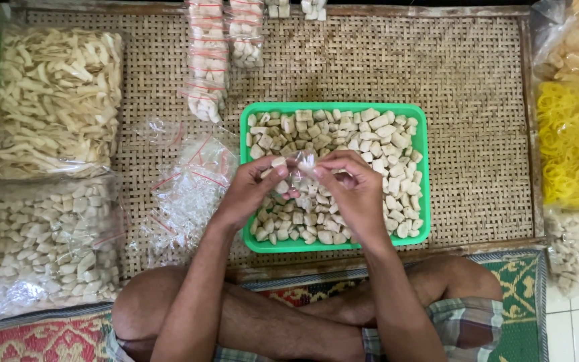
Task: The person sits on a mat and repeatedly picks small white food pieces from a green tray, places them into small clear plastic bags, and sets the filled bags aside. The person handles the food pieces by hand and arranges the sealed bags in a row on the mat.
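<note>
Over the green tray [423, 167], both hands' fingers [330, 171] pinch a small clear bag [301, 175] — seemingly holding pale chunks.

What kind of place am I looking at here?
Likely a home snack-packing spot on the floor: a woven mat, a green tray of pale crackers, big filled bags and small empty bags.

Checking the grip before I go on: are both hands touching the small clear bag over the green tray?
Touching. The head view shows the left hand and right hand pinching the small clear bag between their fingertips.
</note>
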